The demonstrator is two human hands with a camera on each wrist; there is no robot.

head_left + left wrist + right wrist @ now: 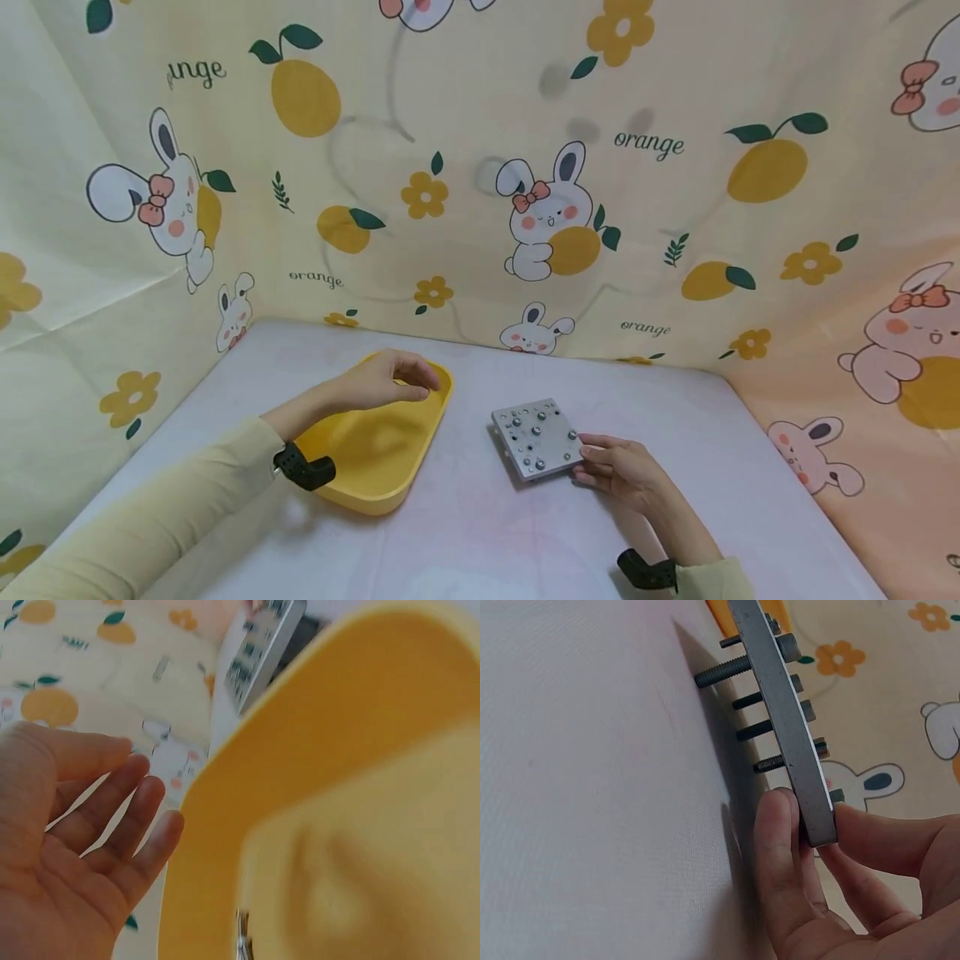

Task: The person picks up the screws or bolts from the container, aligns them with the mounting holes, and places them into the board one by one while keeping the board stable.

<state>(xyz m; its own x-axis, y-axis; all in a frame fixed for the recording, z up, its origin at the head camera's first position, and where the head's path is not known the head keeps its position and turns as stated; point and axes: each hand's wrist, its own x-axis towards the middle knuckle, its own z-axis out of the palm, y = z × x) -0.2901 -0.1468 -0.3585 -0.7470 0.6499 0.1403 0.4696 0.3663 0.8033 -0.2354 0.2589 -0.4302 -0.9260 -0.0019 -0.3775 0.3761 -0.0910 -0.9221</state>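
My right hand [618, 471] pinches the right edge of a square grey metal plate [557, 450], thumb on the upper face and fingers beneath. Several bolts [724, 673] run through the plate; the right wrist view shows their heads on one face and threaded shanks of different lengths on the other. The plate is held tilted, just over the white table. Over the far part of a yellow tray [386, 504] is my left hand [386, 379], its fingers loosely bent and nothing between them. A small shiny metal piece [242, 937] lies in the tray, its kind unclear.
The white tabletop [480, 533] spreads around the tray and plate. Cloth walls [465, 100] printed with rabbits and oranges stand behind it and at both sides. A black wrist camera [303, 468] sits on the left wrist and another camera [647, 571] on the right.
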